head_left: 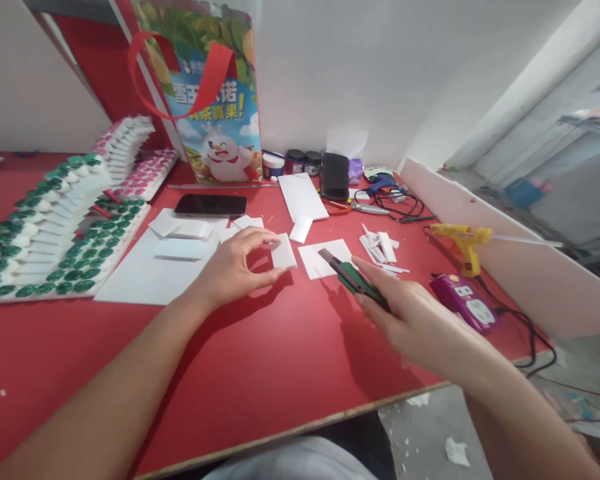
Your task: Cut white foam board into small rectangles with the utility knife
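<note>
My left hand (245, 263) is closed on a small white foam board piece (283, 253), gripping it between thumb and fingers just above the table. In my right hand (405, 310) is a green and black utility knife (357, 281), its blade out and pointing up and left. Beneath the blade lies a squarish white board piece (320, 259) on the red table (290, 373). Left of my left hand, a large white sheet (135, 280) carries several smaller cut pieces. A pile of thin white strips (379, 247) sits beyond the knife.
At the back stand a colourful bag (220, 100), paint jars (295, 162) and a black case (335, 177). A phone (210, 205) lies left of centre; scissors (367, 209) lie behind. Flower-covered models (45, 233) fill the left. A yellow glue gun (463, 240) and purple power strip (464, 301) sit right.
</note>
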A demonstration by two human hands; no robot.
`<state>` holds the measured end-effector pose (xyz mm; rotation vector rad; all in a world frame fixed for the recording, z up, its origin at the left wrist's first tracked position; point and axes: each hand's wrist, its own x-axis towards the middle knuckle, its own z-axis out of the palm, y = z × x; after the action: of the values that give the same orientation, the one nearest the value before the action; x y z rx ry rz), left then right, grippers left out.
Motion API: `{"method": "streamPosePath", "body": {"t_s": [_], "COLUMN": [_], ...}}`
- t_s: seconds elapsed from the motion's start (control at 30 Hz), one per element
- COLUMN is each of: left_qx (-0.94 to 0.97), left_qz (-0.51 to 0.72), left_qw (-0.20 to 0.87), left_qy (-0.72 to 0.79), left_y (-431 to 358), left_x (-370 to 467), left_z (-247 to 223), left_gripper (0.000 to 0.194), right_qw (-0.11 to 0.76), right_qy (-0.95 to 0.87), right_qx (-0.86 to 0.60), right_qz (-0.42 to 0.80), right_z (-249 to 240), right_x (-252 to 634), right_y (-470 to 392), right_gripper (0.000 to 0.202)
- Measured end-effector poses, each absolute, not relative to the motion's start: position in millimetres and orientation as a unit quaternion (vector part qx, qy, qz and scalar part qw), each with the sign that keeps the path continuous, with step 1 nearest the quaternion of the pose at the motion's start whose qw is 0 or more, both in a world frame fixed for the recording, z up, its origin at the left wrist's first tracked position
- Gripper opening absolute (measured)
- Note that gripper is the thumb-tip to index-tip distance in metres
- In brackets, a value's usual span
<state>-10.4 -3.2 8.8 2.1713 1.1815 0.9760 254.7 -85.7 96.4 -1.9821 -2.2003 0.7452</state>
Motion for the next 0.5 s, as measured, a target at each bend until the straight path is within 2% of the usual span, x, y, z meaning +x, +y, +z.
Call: {"method": "streamPosePath", "body": {"t_s": [0.27, 0.37, 0.5], "left_qx": [0.753, 0.721, 0.686], "left_qz": [0.323, 0.343, 0.394], "left_qw": [0.196, 0.208, 0.206], "left_qy": [0.538, 0.565, 0.576], "left_y": [9, 8, 2], "left_x": [-49, -54, -37], "left_z": [23, 30, 36], "left_gripper": [0.052, 0.047, 0.050], "right_qw": [0.114, 0.146, 0.175], "right_qy": [-0.690, -0.691, -0.671], "right_qx": [-0.658, -0.660, -0.692], "right_qz": [0.279, 0.257, 0.200], "right_z": [80, 75, 66], "right_x": [254, 258, 263], "right_y": [-67, -60, -45], "right_gripper": [0.045, 0.040, 0.035]}}
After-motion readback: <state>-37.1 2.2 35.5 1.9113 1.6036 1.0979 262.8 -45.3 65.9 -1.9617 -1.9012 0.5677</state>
